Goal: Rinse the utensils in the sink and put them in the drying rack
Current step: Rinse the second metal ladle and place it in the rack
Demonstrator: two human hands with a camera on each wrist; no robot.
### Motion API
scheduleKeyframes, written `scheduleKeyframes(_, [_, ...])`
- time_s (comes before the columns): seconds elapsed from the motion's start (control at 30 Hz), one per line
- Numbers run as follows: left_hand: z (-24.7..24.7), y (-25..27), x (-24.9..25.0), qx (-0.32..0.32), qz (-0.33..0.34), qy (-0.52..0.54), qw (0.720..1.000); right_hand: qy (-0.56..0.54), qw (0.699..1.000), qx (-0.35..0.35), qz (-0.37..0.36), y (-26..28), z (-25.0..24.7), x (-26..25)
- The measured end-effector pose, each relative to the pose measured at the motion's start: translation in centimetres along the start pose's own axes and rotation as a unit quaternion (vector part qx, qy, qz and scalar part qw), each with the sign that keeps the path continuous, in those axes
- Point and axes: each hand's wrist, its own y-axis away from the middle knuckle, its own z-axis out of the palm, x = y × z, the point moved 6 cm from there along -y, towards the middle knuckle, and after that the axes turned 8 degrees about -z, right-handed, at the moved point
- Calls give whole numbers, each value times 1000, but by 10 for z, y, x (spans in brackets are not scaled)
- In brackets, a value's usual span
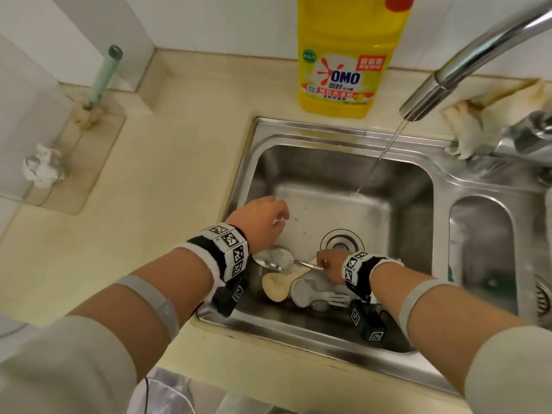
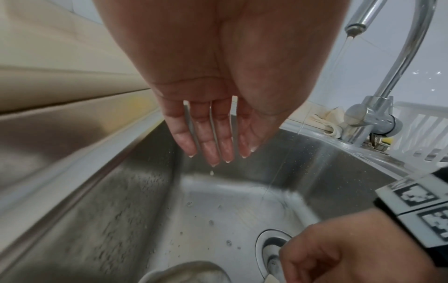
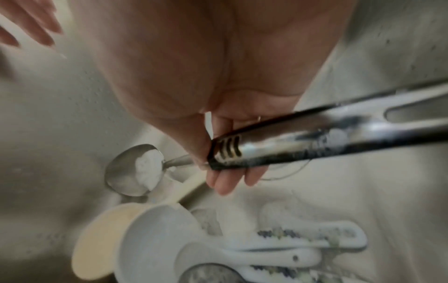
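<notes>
My right hand (image 1: 327, 264) pinches the handle of a metal spoon (image 1: 273, 258) low in the steel sink (image 1: 298, 127); its bowl (image 3: 135, 170) carries white foam. A larger dark metal utensil handle (image 3: 315, 137) crosses in front of the right fingers (image 3: 225, 181); I cannot tell whether they hold it. Under the spoon lie a cream spoon (image 1: 276, 286), a white spoon (image 3: 157, 239) and patterned ceramic spoons (image 3: 303, 239). My left hand (image 2: 213, 149) hangs empty over the basin's left side, wet fingers straight and dripping. Water runs from the faucet (image 1: 448, 73) to the basin's far side.
A yellow detergent bottle (image 1: 343, 55) stands behind the sink. A second basin (image 1: 484, 249) lies to the right, with a white drying rack (image 2: 424, 130) beyond the faucet base. A rag (image 1: 466, 124) lies by the faucet, and crumpled tissue (image 1: 43, 165) on the counter at left.
</notes>
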Motion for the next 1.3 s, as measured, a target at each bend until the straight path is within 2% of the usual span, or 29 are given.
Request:
scheduleKeyframes(0.13, [-7,-3,-5,-10,-16,19,1000,-27,995,99,-6,34,-35,-8])
scheduleKeyframes(0.33, [-21,-20,4,-12,-38,45,998,-70,976,204,38,97,-97,1])
scheduleKeyframes(0.47, [-25,-41,25,-5,-35,152,988,-55,960,266,66,145,-131,17])
scheduleKeyframes(0.57, [-30,-52,51,-6,-3,247,969,-40,943,312,109,175,-148,30])
scheduleKeyframes(0.67, [-38,-63,73,0,40,242,970,-35,914,371,162,197,-159,45])
scheduleKeyframes(0.73, [-44,-70,84,6,56,250,967,-17,878,445,176,211,-167,53])
scheduleKeyframes(0.83, [-50,-84,89,13,18,328,944,-32,811,570,126,222,-170,55])
scheduleKeyframes(0.87, [-51,-87,90,10,8,337,942,-83,805,577,109,218,-168,55])
scheduleKeyframes(0.9, [-51,-91,90,10,5,338,941,-153,814,551,106,210,-164,57])
scheduleKeyframes(0.93, [-53,-93,91,9,10,333,943,-232,827,500,107,198,-157,59])
scheduleKeyframes(0.97, [-53,-95,91,1,8,350,937,-321,826,452,105,186,-148,59])
scheduleKeyframes(1.0, [-53,-95,93,-12,0,372,928,-417,799,422,99,177,-142,59])
scheduleKeyframes(1.03, [-49,-97,93,-27,-7,394,918,-515,746,413,87,171,-137,59])
scheduleKeyframes(1.13, [-44,-99,94,-53,-15,423,905,-743,510,432,21,166,-135,59])
scheduleKeyframes(1.17, [-41,-100,93,-57,-12,426,903,-776,454,438,3,167,-137,60])
scheduleKeyframes(1.2, [-40,-101,92,-60,-9,428,902,-792,420,444,-8,168,-139,61])
scheduleKeyframes(1.23, [-37,-103,91,-64,-9,439,896,-797,402,451,-14,169,-141,62])
scheduleKeyframes(1.3, [-33,-106,90,-66,-27,464,883,-791,392,469,-19,170,-145,64])
